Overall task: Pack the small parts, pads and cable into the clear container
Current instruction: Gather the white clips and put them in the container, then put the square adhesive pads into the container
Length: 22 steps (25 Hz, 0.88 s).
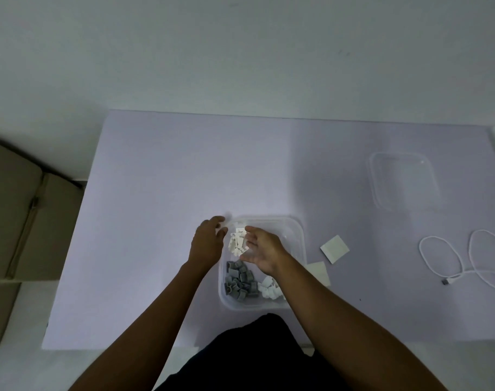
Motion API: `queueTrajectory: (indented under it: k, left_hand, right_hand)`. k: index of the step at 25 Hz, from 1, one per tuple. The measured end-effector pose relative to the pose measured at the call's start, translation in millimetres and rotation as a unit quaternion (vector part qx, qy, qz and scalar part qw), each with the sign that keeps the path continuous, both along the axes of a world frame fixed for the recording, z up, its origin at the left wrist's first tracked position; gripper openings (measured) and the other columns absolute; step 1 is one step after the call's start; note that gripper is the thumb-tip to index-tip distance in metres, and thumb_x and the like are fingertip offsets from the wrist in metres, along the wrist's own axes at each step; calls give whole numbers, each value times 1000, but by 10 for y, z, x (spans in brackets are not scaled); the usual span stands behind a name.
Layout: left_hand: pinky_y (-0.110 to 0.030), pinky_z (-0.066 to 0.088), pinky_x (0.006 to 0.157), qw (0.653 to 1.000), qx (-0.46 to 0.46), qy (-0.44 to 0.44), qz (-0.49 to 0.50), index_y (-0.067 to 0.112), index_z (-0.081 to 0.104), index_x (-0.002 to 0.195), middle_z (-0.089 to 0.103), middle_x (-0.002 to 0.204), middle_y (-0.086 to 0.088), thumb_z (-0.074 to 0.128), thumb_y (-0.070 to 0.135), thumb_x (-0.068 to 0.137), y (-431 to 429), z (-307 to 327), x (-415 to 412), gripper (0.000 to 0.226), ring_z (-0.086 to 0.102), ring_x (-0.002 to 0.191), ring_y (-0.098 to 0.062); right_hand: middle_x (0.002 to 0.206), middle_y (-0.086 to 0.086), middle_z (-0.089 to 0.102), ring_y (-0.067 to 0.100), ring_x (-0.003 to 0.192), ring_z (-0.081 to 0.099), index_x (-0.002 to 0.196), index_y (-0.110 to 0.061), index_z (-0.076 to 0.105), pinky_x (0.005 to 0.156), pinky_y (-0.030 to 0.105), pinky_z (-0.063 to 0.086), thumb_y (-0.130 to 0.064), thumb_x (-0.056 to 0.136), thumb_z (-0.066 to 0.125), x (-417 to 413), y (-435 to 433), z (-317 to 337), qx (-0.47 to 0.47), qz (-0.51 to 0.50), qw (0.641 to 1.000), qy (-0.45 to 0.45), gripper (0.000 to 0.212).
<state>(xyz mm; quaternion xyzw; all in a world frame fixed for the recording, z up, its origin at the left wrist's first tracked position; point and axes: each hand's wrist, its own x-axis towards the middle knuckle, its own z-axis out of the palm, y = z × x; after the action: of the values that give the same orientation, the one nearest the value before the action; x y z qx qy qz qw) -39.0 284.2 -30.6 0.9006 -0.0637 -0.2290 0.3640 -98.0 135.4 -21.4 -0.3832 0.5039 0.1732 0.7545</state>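
Both hands, left hand (208,239) and right hand (261,249), hover with fingers spread and empty over the clear plastic container (295,235), apparently dropping small white clips (237,239) beside grey ones (240,280), while square white pads (334,248) and the white cable (449,258) wait on the counter (156,179).

Container (297,235) at lower centre of the frame, small parts (242,280) inside; two pads (334,248) just right of it; cable (449,258) at far right; lid (404,184) at upper right; cardboard box (20,215) at left edge.
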Motion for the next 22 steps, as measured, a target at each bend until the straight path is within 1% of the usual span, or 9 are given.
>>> queueTrajectory:
  k: [3, 5, 8, 10, 13, 16, 18, 20, 22]
  left_hand:
    - [-30, 41, 92, 994, 4, -109, 3, 14, 55, 129, 59, 125, -10, 55, 24, 97, -147, 147, -37, 34, 52, 117, -25]
    - [-29, 42, 92, 987, -26, -157, -9, 14, 55, 127, 58, 122, -8, 55, 25, 97, -371, 308, -103, 32, 52, 114, -21]
    - [-24, 45, 89, 984, -87, -148, -47, 14, 56, 121, 59, 116, -4, 59, 23, 95, -868, 519, -308, 28, 55, 104, -15]
    - [-23, 46, 84, 980, -137, -121, -75, 13, 58, 115, 60, 108, -2, 62, 19, 92, -1236, 623, -476, 24, 57, 95, -13]
    - [-19, 43, 77, 974, -140, -84, -154, 13, 60, 108, 61, 96, 0, 63, 20, 91, -1688, 640, -741, 18, 56, 85, -12]
    - [-16, 44, 75, 977, -97, -16, -189, 15, 57, 113, 59, 102, -2, 65, 21, 90, -2039, 456, -1028, 25, 57, 86, -12]
    - [-25, 48, 83, 974, -26, 21, -226, 13, 52, 121, 56, 113, -8, 65, 21, 89, -2200, 256, -1189, 35, 57, 99, -20]
    - [-36, 48, 91, 952, 108, 30, -285, 11, 44, 130, 49, 125, -13, 66, 20, 87, -2309, 47, -1363, 49, 51, 112, -29]
    - [-41, 49, 89, 927, 226, 22, -300, 10, 37, 134, 44, 128, -16, 63, 16, 86, -2339, -87, -1543, 55, 47, 114, -33]
  right_hand:
    - [123, 9, 65, 24, 114, 60, 115, -11, 67, 90, 51, 56, -19, 95, 60, -151, -155, 197, -64, 11, 997, -34, 22]
    - [105, 13, 73, 25, 100, 68, 97, -7, 71, 86, 48, 59, -8, 95, 55, -274, -341, 354, -144, -40, 984, -92, 16]
    - [83, 4, 72, 20, 82, 68, 79, -9, 70, 75, 39, 60, 3, 87, 51, -540, -804, 422, -399, -87, 906, -113, 23]
    - [94, -2, 73, 16, 93, 67, 89, -14, 72, 90, 37, 55, 3, 85, 51, -762, -1220, 259, -513, -30, 855, -75, 27]
    - [135, 6, 62, 22, 130, 51, 117, -15, 68, 112, 31, 35, 10, 84, 46, -1143, -1743, -166, -543, 223, 808, -48, 47]
    - [158, 4, 37, 30, 148, 24, 130, -16, 64, 119, 38, 22, 5, 91, 45, -1549, -2038, -532, -523, 422, 740, -28, 49]
    - [157, 3, 38, 30, 149, 23, 129, -16, 65, 119, 41, 26, 1, 92, 49, -1739, -2161, -626, -538, 418, 731, -32, 44]
    - [151, 7, 47, 33, 143, 32, 116, -11, 71, 115, 47, 35, -6, 90, 58, -1859, -2283, -636, -570, 384, 725, -36, 30]
    - [142, 12, 56, 33, 135, 41, 103, -7, 73, 106, 46, 42, -16, 86, 67, -1927, -2364, -621, -585, 342, 734, -44, 20]
